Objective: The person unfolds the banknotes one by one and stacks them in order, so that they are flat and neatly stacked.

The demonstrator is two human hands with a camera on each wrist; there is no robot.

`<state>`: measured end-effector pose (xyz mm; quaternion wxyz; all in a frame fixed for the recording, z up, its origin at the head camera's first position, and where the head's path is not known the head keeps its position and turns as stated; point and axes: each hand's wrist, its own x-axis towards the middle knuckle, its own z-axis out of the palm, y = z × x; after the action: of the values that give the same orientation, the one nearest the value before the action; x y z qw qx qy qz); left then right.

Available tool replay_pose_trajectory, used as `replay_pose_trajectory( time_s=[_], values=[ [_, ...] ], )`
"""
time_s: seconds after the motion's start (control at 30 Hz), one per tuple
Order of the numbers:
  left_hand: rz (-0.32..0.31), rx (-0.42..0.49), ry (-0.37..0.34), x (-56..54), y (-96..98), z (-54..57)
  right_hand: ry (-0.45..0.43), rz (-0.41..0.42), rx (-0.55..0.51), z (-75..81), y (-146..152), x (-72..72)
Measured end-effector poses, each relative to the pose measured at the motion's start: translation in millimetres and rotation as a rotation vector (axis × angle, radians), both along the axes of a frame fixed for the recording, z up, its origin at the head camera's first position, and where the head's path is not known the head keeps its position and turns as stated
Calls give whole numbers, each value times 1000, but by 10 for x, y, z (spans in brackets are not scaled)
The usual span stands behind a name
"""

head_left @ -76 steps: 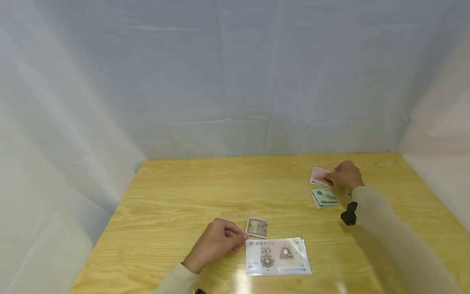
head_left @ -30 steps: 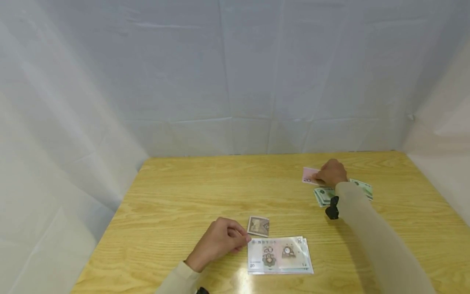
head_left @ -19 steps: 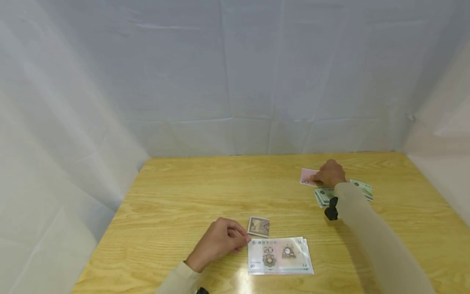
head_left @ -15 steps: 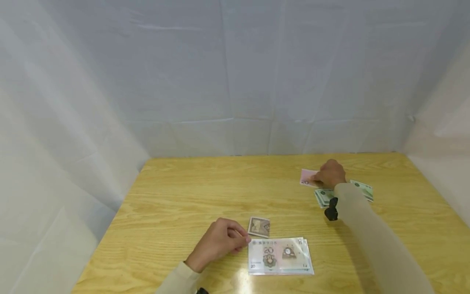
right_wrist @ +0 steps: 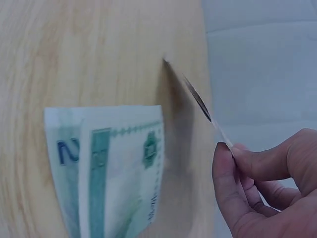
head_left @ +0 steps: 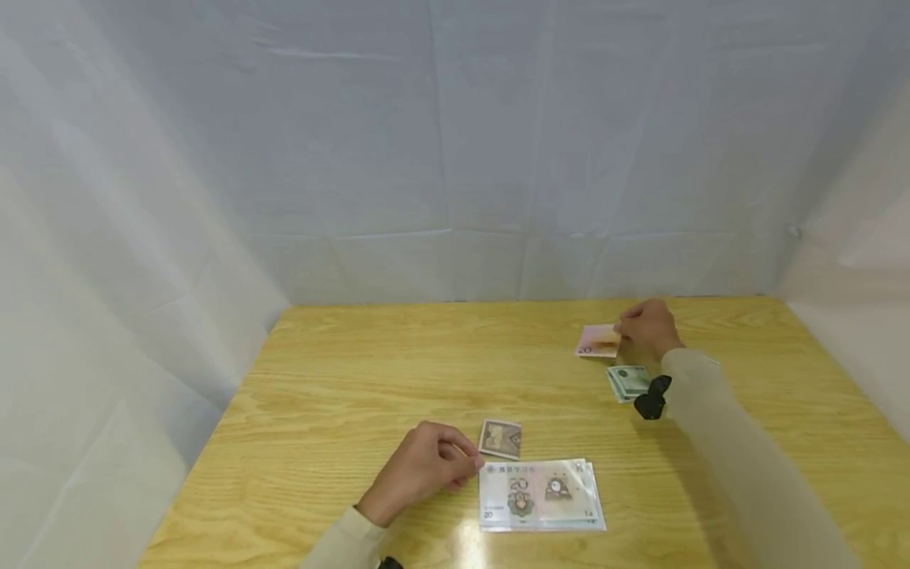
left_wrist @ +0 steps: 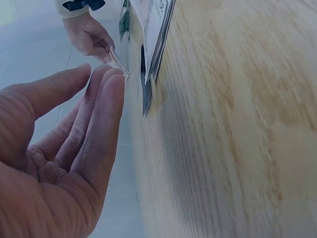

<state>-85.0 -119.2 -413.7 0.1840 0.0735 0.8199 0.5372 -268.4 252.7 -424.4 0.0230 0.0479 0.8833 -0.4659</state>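
Note:
At the far right of the table, my right hand (head_left: 648, 325) pinches the right edge of a pink 20 banknote (head_left: 597, 341) between thumb and fingers. In the right wrist view that banknote (right_wrist: 199, 100) shows edge-on, tilted up from the wood. Just nearer than this hand lie green banknotes (head_left: 629, 380), folded and overlapping (right_wrist: 124, 173). My left hand (head_left: 424, 468) rests near the front, loosely curled, its fingertips beside a stack of large pale 20 banknotes (head_left: 538, 495). In the left wrist view a gap shows between thumb and fingers of this hand (left_wrist: 69, 134), with nothing in it.
A small brown folded banknote (head_left: 501, 439) lies just beyond the pale stack. The wooden table (head_left: 355, 379) ends at a white-grey sheet (head_left: 483, 158) behind it, with more sheeting on both sides. My right sleeve mostly covers another green note.
My right hand first moved left with the pink banknote, then shifted its fingers to the note's right edge and raised that edge. The left hand has stayed in place.

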Motion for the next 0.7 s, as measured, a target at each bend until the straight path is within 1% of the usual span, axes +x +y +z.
replay_pose_trajectory(
  time_s=[0.13, 0.23, 0.33, 0.47, 0.6, 0.7],
  values=[
    [-4, 13, -1, -15, 5, 5, -22, 8, -127, 108, -17, 36],
    [-3, 22, -5, -24, 13, 4, -25, 16, -173, 164, -20, 84],
    [2, 34, -13, -32, 23, 1, -20, 41, -189, 195, -12, 160],
    [14, 34, -8, -49, 28, 2, -28, 82, -199, 221, -28, 317],
    [22, 33, 15, -80, 29, -6, -62, 106, -233, 240, -114, 475],
    [31, 60, 28, -100, 46, -13, -92, 124, -240, 241, -225, 581]
  ],
)
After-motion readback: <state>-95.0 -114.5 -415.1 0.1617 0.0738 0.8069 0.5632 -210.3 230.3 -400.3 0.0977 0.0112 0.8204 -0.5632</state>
